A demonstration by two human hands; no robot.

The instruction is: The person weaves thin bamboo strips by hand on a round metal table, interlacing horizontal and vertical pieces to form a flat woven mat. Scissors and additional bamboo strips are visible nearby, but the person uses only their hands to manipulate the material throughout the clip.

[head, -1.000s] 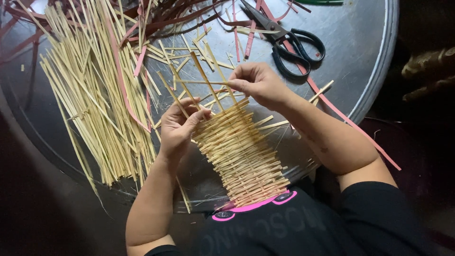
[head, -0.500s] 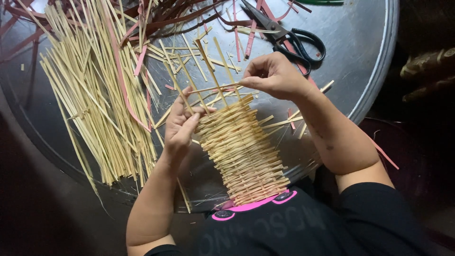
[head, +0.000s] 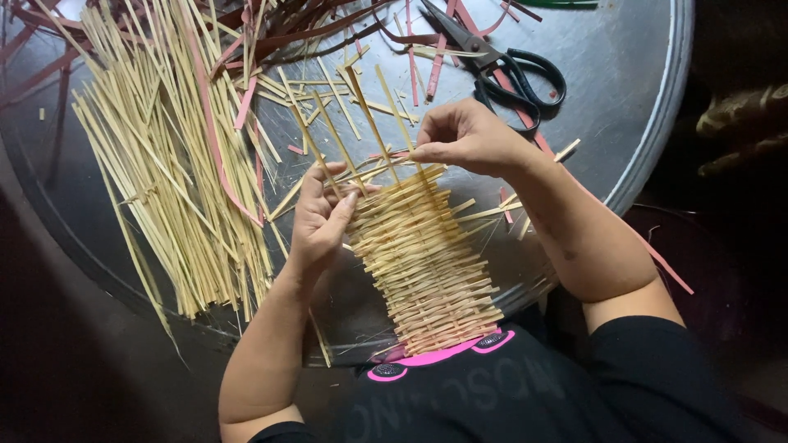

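Grip, right hand: right hand pinches a pale strip between thumb and fingertips at the top edge of the woven mat; closed on that strip.
Grip, left hand: left hand lies with its fingers bent against the mat's left edge, pressing the upright strips there; whether it clasps one cannot be told.
Woven mat: narrow panel of pale interlaced strips, running from the person's chest up between both hands, resting on the round metal tray. Loose uprights stick out of its top end, slanting up and left.
Loose strips: large heap of pale strips lies on the tray's left half, just beside the left hand.
Coloured strips: pink and dark brown strips are scattered along the tray's top, some crossing the pale heap.
Scissors: black-handled scissors lie on the tray just above the right hand, not touching it.
Clothing: black shirt with pink trim under the mat's lower end.
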